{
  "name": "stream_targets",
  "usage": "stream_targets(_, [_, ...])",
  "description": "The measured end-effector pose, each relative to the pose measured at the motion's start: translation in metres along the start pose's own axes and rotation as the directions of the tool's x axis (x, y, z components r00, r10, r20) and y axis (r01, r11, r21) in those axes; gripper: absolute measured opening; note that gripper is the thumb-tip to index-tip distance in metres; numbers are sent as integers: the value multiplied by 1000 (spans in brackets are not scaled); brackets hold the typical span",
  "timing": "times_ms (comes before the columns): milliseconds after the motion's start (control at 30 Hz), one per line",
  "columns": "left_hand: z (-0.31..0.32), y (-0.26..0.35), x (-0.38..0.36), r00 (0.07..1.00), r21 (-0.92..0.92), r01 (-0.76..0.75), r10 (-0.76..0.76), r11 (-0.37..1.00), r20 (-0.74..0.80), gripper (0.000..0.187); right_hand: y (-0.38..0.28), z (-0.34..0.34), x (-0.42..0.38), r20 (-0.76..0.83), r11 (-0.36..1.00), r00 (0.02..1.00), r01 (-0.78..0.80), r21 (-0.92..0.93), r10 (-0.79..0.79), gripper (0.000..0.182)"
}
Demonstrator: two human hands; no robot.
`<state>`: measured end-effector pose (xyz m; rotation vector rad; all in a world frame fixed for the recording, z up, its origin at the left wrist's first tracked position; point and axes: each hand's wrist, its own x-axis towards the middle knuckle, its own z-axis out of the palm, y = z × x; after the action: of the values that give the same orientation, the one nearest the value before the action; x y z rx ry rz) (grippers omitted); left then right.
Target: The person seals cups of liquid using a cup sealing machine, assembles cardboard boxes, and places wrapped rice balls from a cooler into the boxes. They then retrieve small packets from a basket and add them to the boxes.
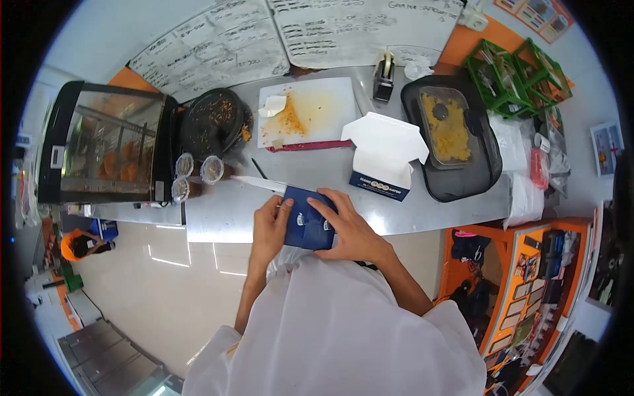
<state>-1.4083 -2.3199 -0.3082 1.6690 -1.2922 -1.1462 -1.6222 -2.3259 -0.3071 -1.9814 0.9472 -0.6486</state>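
A dark blue food box [308,236] with white inner flaps is held upright close to my body, over the counter's front edge. My left hand [268,223] grips its left side, the thumb lying on the blue face. On the other side, my right hand [355,231] is closed around the edge, with fingers across the top and front. White flaps stick out to the left, beyond my left hand. A second box [376,185], blue outside and white inside, stands on the counter to the right with its lid raised. A dark slim tool [259,168] lies behind the held box.
A white cutting board [330,109] carries orange crumbs. Left are clear cups [212,169], a round black tray [210,125] and a glass-fronted display case [109,148]. Right is a black tray [446,188] holding a container of yellow food. A tape dispenser [384,78] stands behind.
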Motion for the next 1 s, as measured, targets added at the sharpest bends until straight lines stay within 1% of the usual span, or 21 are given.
stream_targets(67, [-34, -8, 5, 991, 23, -70, 72, 997, -117, 26, 6, -3, -4, 7, 999, 1000, -24, 39, 24, 101])
stream_targets(133, [-85, -1, 5, 983, 11, -118, 118, 993, -138, 25, 19, -7, -7, 10, 996, 999, -48, 78, 48, 101])
stream_targets(200, [-121, 1, -2, 984, -44, -33, 24, 999, -174, 25, 41, -3, -10, -127, 986, 992, 1, 166, 20, 103])
stream_targets(267, [-128, 3, -9, 980, -108, -22, 0, 994, -201, 21, 56, 6, -11, -154, 987, 988, 13, 159, 12, 109])
stream_targets(333, [-126, -22, -10, 975, 139, 34, -2, 990, -222, 18, 72, 20, -10, -181, 988, 983, 23, 153, 5, 114])
stream_targets(367, [-112, -42, -7, 962, 291, -68, 140, 954, -233, 15, 82, 28, -9, -221, 988, 975, 37, 147, -4, 114])
stream_targets(400, [-88, -61, -4, 866, 524, -236, 422, 819, -269, 15, 91, 36, -10, -260, 989, 966, 49, 142, -11, 115])
stream_targets(433, [-77, -92, 4, 957, 504, -14, 157, 864, -244, 15, 100, 43, -13, -231, 999, 973, 5, 34, 3, 113])
stream_targets(467, [-57, -116, 7, 952, 603, 49, 145, 796, -269, 20, 108, 49, -18, -225, 999, 974, 12, 33, -4, 113])
stream_targets(500, [-40, -139, 13, 964, 655, 128, 60, 745, -258, 23, 116, 55, -25, -178, 999, 983, -50, -15, 46, 110])
stream_targets(533, [-24, -146, 14, 966, 650, 109, 73, 752, -247, 23, 122, 59, -32, -134, 991, 986, -112, -66, 103, 108])
stream_targets(600, [-1, -162, 22, 976, 639, 117, 31, 761, -216, 24, 131, 64, -44, -142, 988, 984, -125, -88, 111, 104])
stream_targets(667, [17, -179, 31, 985, 592, 11, 92, 806, -144, 25, 137, 67, -54, -105, 957, 961, -267, -117, 255, 102])
stream_targets(700, [24, -188, 35, 985, 519, -41, 122, 854, -123, 28, 138, 65, -56, -80, 941, 952, -306, -146, 297, 96])
stream_targets(733, [29, -190, 36, 986, 513, -45, 121, 857, -116, 28, 136, 62, -59, -82, 938, 949, -313, -151, 303, 96])
stream_targets(800, [35, -193, 42, 988, 506, -37, 108, 862, -111, 33, 133, 53, -64, 27, 908, 928, -356, -221, 371, 85])
stream_targets(833, [34, -182, 44, 995, 475, 61, -14, 878, -101, 39, 130, 48, -69, -52, 911, 934, -357, -205, 354, 66])
stream_targets(867, [36, -175, 46, 996, 466, 47, -8, 884, -87, 39, 128, 37, -74, -64, 904, 930, -368, -215, 363, 66])
stream_targets(933, [38, -167, 49, 993, 529, 73, -12, 846, -119, 43, 120, 19, -80, -224, 909, 887, -416, -11, 403, 47])
stream_targets(967, [42, -171, 54, 994, 524, 69, -13, 849, -109, 42, 114, 13, -72, -484, 950, 850, -293, -107, 208, 30])
stream_targets(1000, [45, -175, 60, 995, 523, 63, -11, 850, -103, 42, 111, 6, -57, -488, 949, 847, -297, -109, 209, 30])
